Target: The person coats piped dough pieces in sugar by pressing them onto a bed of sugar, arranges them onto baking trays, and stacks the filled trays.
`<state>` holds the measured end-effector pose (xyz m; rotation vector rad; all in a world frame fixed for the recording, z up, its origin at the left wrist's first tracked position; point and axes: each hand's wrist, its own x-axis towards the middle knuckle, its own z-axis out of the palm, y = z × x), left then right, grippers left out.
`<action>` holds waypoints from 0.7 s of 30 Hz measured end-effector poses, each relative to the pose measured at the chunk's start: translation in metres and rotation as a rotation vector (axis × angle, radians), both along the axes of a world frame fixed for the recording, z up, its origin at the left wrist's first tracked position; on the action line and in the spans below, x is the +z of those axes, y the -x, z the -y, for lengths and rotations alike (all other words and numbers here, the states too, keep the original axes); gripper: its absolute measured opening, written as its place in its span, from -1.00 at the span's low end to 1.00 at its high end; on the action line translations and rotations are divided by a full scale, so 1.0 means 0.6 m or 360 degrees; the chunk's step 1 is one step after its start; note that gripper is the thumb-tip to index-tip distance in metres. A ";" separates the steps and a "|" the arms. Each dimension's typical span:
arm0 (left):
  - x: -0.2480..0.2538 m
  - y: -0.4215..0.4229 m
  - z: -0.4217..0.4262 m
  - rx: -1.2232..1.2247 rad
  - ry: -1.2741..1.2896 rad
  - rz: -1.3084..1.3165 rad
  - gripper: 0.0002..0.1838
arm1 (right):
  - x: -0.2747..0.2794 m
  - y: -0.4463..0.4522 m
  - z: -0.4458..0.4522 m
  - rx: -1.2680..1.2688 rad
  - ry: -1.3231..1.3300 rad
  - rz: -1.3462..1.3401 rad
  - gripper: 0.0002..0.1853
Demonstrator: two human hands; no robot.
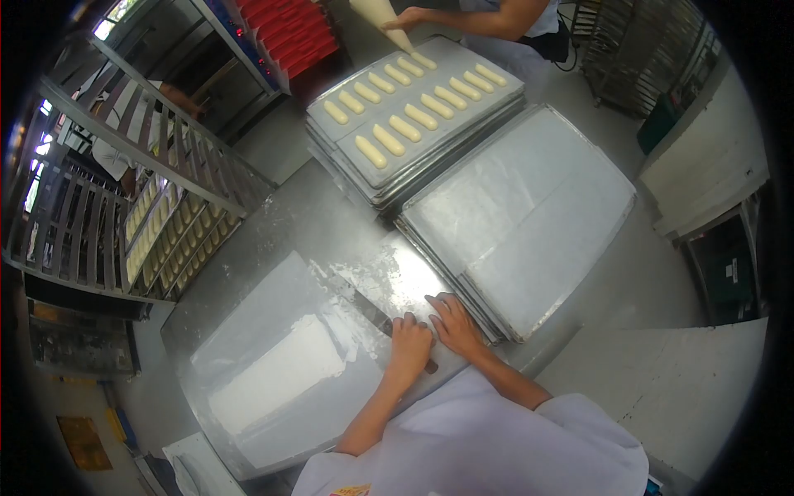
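Observation:
My left hand (pixel 410 344) is closed around a long flat-bladed spatula (pixel 364 307). Its blade points away to the upper left over the metal table, and the brown handle end shows below my fist. Just right of it, my right hand (pixel 456 324) lies on the table with fingers apart, close to the edge of a stack of trays. To the left, a white sheet (pixel 306 277) on the table carries a smooth rectangle of white paste (pixel 277 376). White smears surround the blade.
Paper-lined trays (pixel 529 215) are stacked at right. Beyond, another person's hand (pixel 405 18) holds a piping bag (pixel 376 12) over a tray with piped dough strips (pixel 404 128). A rack (pixel 149 157) with filled trays stands left; red trays (pixel 285 37) are behind.

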<state>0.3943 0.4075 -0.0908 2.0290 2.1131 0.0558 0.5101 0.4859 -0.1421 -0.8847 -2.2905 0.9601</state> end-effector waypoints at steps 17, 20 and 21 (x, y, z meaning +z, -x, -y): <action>0.008 -0.006 -0.010 -0.0034 0.0091 -0.0065 -0.81 | 0.004 -0.002 -0.001 0.0020 -0.0018 -0.0020 -0.56; 0.009 -0.006 -0.011 -0.0033 0.0096 -0.0058 -0.80 | 0.005 -0.003 -0.001 0.0019 -0.0018 -0.0001 -0.56; 0.009 -0.006 -0.011 -0.0034 0.0097 -0.0057 -0.80 | 0.004 -0.002 0.000 0.0016 -0.0016 -0.0003 -0.56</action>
